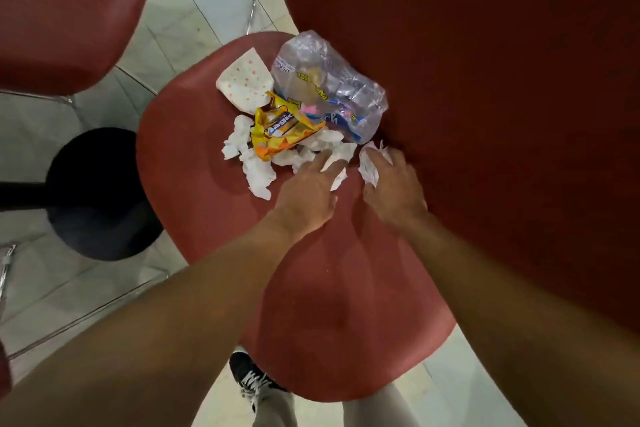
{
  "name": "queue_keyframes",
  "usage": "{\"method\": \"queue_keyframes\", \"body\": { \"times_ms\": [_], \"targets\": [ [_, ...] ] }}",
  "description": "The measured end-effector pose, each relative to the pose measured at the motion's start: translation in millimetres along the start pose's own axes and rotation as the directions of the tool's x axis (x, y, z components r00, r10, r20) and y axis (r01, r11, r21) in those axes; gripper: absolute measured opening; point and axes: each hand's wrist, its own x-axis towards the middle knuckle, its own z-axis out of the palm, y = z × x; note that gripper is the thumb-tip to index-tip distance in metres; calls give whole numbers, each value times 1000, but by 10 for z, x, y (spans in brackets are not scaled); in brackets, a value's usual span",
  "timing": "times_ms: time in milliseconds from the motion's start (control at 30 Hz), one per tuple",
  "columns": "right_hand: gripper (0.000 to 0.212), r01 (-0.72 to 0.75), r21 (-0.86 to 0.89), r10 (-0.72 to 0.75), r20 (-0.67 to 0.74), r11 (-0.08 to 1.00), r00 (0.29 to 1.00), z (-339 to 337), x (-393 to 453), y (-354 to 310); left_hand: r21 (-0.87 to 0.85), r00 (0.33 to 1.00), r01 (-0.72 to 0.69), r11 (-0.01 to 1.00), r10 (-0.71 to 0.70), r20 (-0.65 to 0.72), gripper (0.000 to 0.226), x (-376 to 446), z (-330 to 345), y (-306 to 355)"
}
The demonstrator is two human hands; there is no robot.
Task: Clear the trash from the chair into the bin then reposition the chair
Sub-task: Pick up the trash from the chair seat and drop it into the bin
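A red chair seat (214, 218) carries a pile of trash: a clear plastic bag (329, 87), a yellow snack wrapper (280, 130), a dotted paper napkin (246, 83) and several crumpled white tissues (256, 170). My left hand (308, 191) reaches over the seat with its fingers resting on the white tissue at the near edge of the pile. My right hand (391, 184) grips a crumpled white tissue (369, 165) just right of the pile, beside the red chair back (485, 80).
A second red chair (62, 10) stands at the upper left on thin metal legs. A round black base (100, 194) sits on the tiled floor left of the seat. My shoe (252, 381) shows below the seat's front edge.
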Motion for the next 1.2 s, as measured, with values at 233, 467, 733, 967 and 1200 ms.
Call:
{"method": "queue_keyframes", "body": {
  "times_ms": [233,467,733,967,1200],
  "targets": [
    [52,84,-103,-87,-19,991,996,265,176,165,109,999,18,994,-23,45,74,377,177,-34],
    [34,-12,40,14,-59,999,998,297,-77,154,38,999,16,999,-17,29,44,191,143,-80],
    [28,-99,146,112,-86,984,990,127,-703,-56,-168,996,69,983,-78,-47,36,-494,-101,-100],
    [22,-69,216,100,-137,974,985,119,-1374,-340,-283,981,60,957,-109,-161,34,-1315,-262,-172],
    [23,-2,205,35,-156,979,987,267,-2109,-789,-362,947,73,929,-179,-268,23,-2269,-296,-447]
  ]
}}
